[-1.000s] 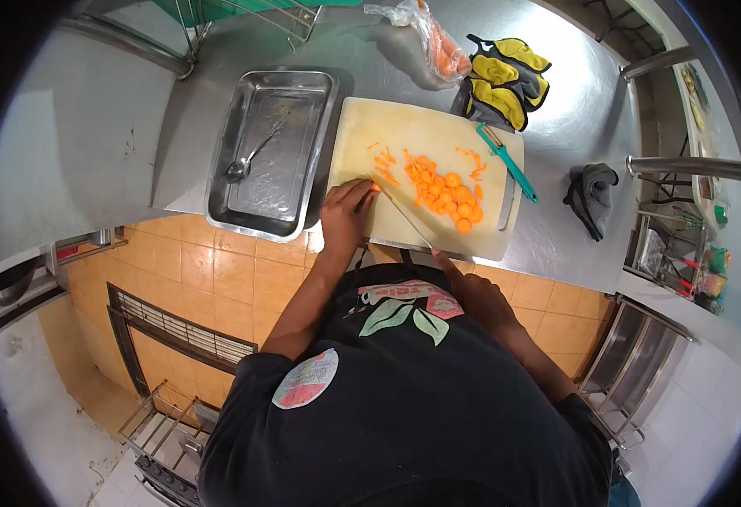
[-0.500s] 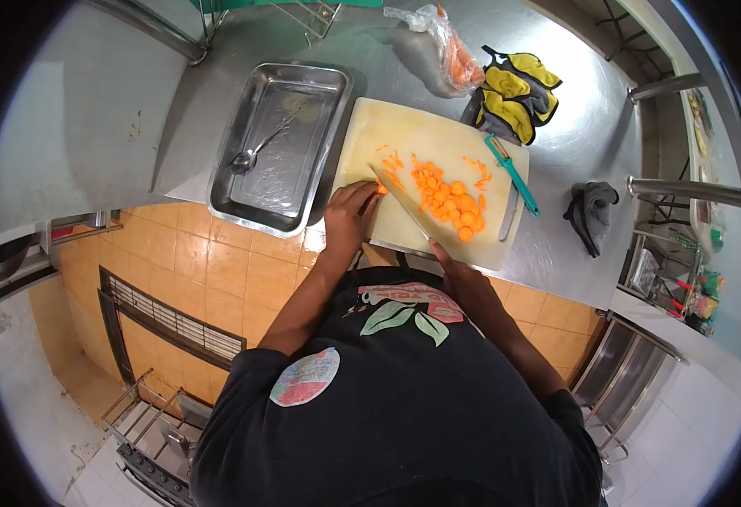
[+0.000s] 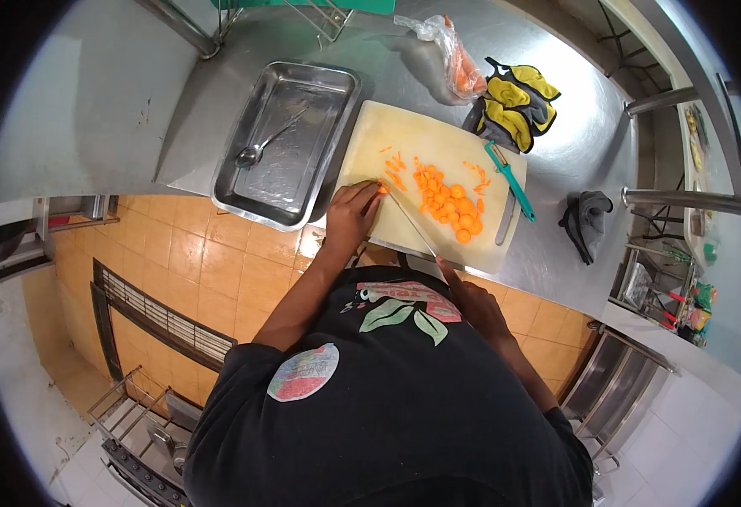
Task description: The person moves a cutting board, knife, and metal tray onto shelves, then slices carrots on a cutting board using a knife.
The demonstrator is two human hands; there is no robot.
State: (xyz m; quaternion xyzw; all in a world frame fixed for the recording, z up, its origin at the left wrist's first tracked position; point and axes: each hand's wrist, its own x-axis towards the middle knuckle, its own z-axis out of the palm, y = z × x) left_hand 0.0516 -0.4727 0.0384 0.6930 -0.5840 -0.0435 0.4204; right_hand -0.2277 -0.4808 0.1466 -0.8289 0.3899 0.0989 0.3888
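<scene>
On the pale cutting board (image 3: 387,127), my left hand (image 3: 351,213) is closed on a small carrot piece (image 3: 383,189) near the left edge. My right hand (image 3: 472,297) grips a knife (image 3: 414,223), whose blade runs from the board's front edge up to that piece. Sliced carrot rounds (image 3: 448,201) lie in a cluster to the right of the blade. Thin carrot strips (image 3: 395,171) lie above the blade, and a few more are at the right. A green peeler (image 3: 512,182) rests across the board's right side.
A metal tray (image 3: 224,173) with a spoon (image 3: 250,155) stands left of the board. Behind are a plastic bag of carrots (image 3: 463,74) and yellow-grey gloves (image 3: 514,103). A grey cloth item (image 3: 587,225) lies at the right. Metal posts rise at both sides of the steel table (image 3: 391,63).
The view has shifted slightly. The knife blade has turned from its broad side to a thin edge beside the carrot piece. My left hand stays on the piece.
</scene>
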